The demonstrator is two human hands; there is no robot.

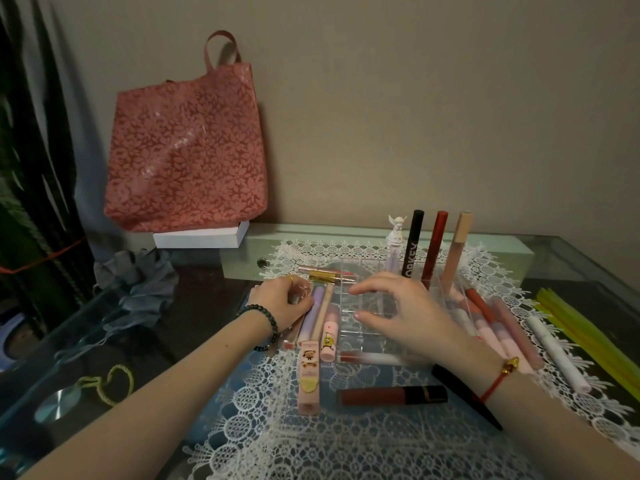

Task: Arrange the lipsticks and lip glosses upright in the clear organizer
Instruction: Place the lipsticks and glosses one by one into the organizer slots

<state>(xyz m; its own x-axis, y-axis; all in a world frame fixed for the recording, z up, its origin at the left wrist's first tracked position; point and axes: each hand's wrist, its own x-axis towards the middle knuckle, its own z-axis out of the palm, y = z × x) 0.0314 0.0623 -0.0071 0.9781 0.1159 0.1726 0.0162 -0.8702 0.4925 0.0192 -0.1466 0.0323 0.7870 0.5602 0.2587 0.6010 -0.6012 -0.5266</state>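
Four tubes [434,244] upright, right hand [405,313] over organizer [363,299]

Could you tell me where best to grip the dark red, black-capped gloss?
Pinch the dark red gloss mid-barrel from above, across its near and far sides: it lies flat and crosswise, and a black pen crowds its cap end.

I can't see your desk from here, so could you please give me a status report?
Left hand pinching a tube left of organizer. Right hand open over it, empty. Four tubes upright at back, rest lying flat. No obstruction seen.
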